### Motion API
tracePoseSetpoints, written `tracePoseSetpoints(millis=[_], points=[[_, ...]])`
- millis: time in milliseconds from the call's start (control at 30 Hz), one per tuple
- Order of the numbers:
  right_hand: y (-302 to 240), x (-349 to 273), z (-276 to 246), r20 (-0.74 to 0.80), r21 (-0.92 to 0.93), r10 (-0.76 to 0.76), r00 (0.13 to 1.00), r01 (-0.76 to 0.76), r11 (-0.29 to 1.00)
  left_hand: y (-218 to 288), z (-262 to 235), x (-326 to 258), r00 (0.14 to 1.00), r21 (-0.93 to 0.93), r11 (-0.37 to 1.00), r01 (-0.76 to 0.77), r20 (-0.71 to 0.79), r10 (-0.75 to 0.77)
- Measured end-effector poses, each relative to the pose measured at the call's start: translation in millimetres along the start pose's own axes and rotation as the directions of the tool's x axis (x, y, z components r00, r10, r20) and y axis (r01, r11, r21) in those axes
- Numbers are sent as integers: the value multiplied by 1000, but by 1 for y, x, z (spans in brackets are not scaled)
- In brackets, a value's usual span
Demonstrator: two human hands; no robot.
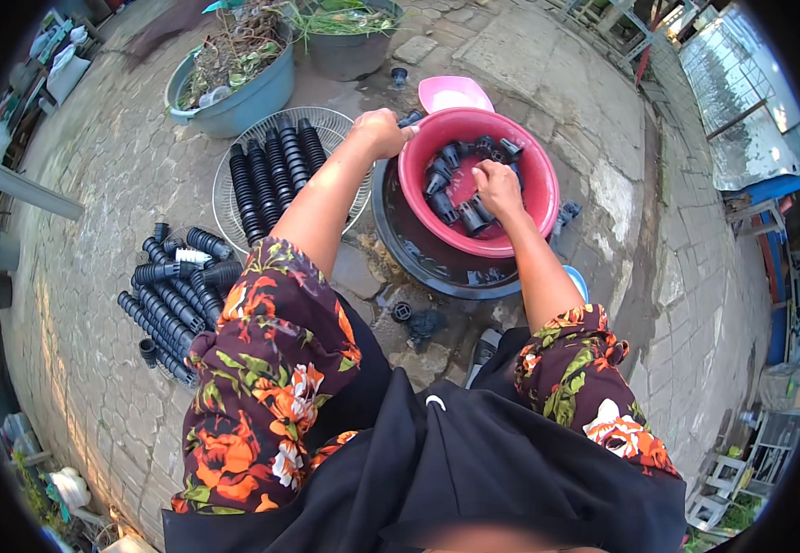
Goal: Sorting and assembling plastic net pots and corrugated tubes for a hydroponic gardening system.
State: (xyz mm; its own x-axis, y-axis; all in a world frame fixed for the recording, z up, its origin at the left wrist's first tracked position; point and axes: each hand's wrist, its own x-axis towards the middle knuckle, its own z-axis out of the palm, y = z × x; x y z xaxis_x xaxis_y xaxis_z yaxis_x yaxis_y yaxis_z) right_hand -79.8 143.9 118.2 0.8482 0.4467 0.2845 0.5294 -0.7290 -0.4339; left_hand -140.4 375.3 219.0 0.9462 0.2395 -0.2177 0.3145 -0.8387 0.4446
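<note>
At the upper left rim of a pink basin (pixel 547 189) is my left hand (pixel 382 135), its fingers curled. A black net pot (pixel 410 118) juts out past its thumb, seemingly in its grip. Down inside the basin, my right hand (pixel 500 188) has its fingers drawn together; whatever they hold is hidden. Loose black net pots (pixel 472 217) lie around it on the basin's bottom. The basin rests tilted on a wide black tub (pixel 451 276). Left of my left forearm, a round wire basket (pixel 222 198) bears several long stacks of black net pots (pixel 276 170).
More stacked pots (pixel 174 304) are heaped on the paving at left. A blue-grey tub of dry plants (pixel 257 92) and a dark planter (pixel 345 55) stand beyond the basket. Behind the basin is a light pink bowl (pixel 455 92). A dark clump (pixel 425 324) lies near my shoe (pixel 483 353).
</note>
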Motion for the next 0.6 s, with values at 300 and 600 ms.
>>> tracePoseSetpoints(millis=[300, 600], points=[[6, -34, 31, 298, -190, 187, 936, -134, 973, 8, 56, -17, 1000, -304, 952, -12, -12, 9], [-2, -31, 52, 344, -345, 252, 905, -128, 930, -15, 67, -23, 967, -608, 754, 248, 201, -156]])
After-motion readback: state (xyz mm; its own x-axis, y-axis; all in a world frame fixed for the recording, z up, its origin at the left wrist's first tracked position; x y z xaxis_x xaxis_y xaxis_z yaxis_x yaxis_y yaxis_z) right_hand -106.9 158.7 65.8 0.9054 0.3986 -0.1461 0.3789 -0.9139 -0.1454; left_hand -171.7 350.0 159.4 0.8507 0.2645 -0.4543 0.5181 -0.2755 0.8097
